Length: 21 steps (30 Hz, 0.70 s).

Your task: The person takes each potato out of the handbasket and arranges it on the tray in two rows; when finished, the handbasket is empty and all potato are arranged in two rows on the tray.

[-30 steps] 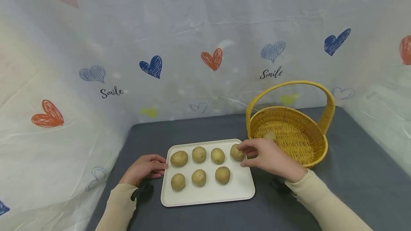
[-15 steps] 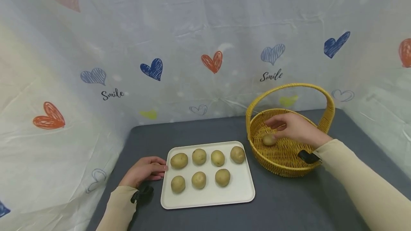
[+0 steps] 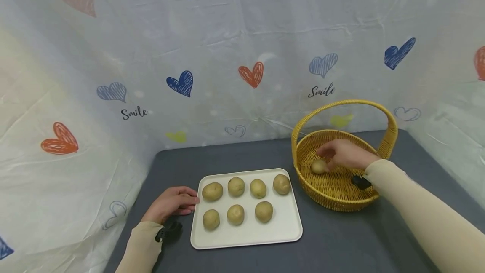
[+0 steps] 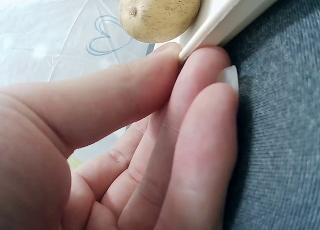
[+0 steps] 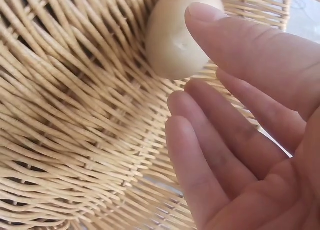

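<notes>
My left hand (image 3: 172,203) is at the left end of a white rectangular tray (image 3: 280,224). In the left wrist view its thumb and index finger pinch the tray's rim (image 4: 200,39), thumb on top. Two rows of potatoes lie on the tray, such as this front-row potato (image 3: 263,211). My right hand (image 3: 346,155) reaches down into a yellow wicker basket (image 3: 341,201), beside a single potato (image 3: 318,166) on its bottom. Seen from the right wrist, the thumb overlaps that potato (image 5: 172,44), and the other fingers are extended and spread near its lower side.
The basket's tall arched handle (image 3: 345,103) rises behind the right hand. A dark grey cloth (image 3: 242,151) covers the table. White sheets (image 3: 212,41) printed with hearts hang behind and at both sides.
My right hand has moved from the back-right potato on the tray over into the basket, then slightly lower beside the potato there. The left hand stays at the tray's rim.
</notes>
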### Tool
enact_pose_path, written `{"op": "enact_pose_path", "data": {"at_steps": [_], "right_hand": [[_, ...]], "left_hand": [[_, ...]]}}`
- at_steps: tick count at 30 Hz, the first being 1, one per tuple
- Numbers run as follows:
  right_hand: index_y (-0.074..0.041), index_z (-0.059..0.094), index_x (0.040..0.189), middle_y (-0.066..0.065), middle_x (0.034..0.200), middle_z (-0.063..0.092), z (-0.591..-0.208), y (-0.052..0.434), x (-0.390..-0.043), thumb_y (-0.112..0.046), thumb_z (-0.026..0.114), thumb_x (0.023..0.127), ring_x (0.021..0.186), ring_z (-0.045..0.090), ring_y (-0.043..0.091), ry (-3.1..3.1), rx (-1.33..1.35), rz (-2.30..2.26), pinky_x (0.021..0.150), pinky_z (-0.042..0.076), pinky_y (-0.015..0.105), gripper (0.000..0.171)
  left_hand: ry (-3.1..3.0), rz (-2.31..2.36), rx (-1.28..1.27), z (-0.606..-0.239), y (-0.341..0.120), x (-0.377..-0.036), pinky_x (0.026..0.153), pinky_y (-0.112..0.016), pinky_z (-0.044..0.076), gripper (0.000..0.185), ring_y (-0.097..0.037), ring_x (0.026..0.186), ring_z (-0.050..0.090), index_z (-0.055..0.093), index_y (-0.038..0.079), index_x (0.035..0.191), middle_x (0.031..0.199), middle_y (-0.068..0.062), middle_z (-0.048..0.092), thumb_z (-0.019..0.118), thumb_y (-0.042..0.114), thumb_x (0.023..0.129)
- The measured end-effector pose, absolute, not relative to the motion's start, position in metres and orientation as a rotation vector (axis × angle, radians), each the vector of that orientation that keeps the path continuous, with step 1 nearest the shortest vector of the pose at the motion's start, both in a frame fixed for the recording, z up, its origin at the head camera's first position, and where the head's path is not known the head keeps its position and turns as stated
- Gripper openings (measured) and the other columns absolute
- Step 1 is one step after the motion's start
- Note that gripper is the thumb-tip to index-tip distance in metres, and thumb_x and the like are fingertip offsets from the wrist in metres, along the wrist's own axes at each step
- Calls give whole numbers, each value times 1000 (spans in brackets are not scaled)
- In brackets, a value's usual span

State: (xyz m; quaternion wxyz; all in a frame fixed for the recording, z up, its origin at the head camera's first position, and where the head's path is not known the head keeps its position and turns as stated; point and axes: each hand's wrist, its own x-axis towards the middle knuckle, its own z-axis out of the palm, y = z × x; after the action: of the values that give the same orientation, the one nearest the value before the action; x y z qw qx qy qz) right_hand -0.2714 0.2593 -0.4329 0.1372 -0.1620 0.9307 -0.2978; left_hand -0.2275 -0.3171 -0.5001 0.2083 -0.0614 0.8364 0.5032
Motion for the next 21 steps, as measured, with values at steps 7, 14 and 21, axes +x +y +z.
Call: {"op": "enact_pose_path", "data": {"at_steps": [7, 14, 21], "right_hand": [[2, 70, 137, 17, 128, 77, -437, 258, -273, -12, 92, 83, 114, 73, 33, 2674, -487, -858, 97, 62, 52, 60], [0, 73, 134, 12, 122, 79, -440, 256, -275, -16, 94, 82, 109, 74, 28, 2690, -499, -830, 96, 62, 50, 58], [-3, 76, 130, 9, 118, 80, -443, 253, -277, -17, 95, 82, 107, 74, 25, 2709, -519, -812, 94, 62, 49, 54]], "left_hand": [[2330, 1397, -171, -500, -316, -227, 78, -32, 67, 44, -16, 86, 78, 74, 2, 124, 102, -7, 80, 88, 29, 92], [2336, 1400, -181, -501, -317, -227, 78, -32, 67, 43, -16, 85, 78, 75, 3, 123, 100, -7, 80, 89, 29, 91], [2338, 1398, -189, -501, -317, -227, 78, -32, 67, 44, -17, 85, 78, 74, 3, 123, 100, -8, 80, 89, 29, 91]]}}
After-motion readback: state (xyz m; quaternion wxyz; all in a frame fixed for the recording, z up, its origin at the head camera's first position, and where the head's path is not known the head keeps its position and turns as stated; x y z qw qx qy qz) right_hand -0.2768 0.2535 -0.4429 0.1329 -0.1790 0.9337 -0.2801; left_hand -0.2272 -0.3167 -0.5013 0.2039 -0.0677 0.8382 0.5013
